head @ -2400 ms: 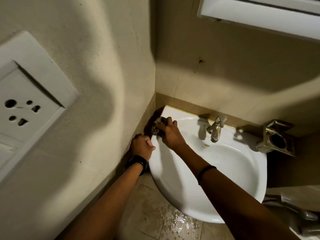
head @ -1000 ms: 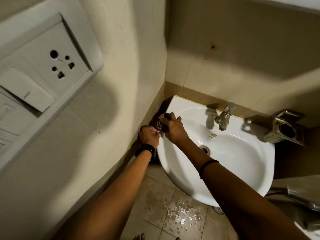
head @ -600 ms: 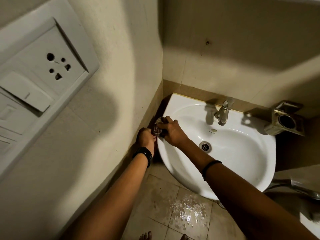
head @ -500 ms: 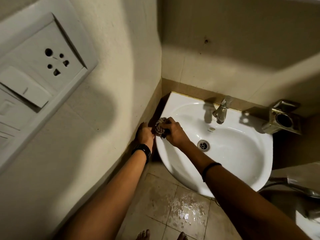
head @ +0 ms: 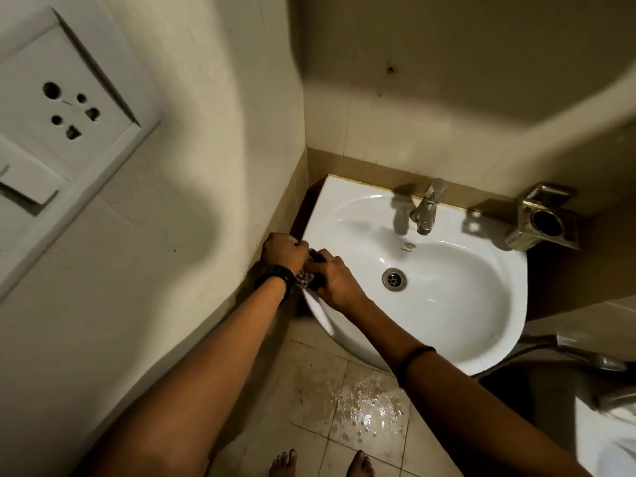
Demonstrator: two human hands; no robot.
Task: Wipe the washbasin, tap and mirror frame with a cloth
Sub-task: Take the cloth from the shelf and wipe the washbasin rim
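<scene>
Both hands meet at the left edge of the washbasin (head: 447,325). The cloth (head: 305,279) (checked, mostly hidden) is bunched between them: the right hand (head: 335,282) grips it against the rim, the left hand (head: 283,248) clenches its other end.

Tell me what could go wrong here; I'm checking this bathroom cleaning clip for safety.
1. The floor tiles below the washbasin are wet and the feet are bare, so a slip is possible.
2. Both hands bunch the cloth in the narrow gap between the rim and the wall; knuckles may scrape.
3. A socket sits on that wall; wet hands should stay away.
</scene>
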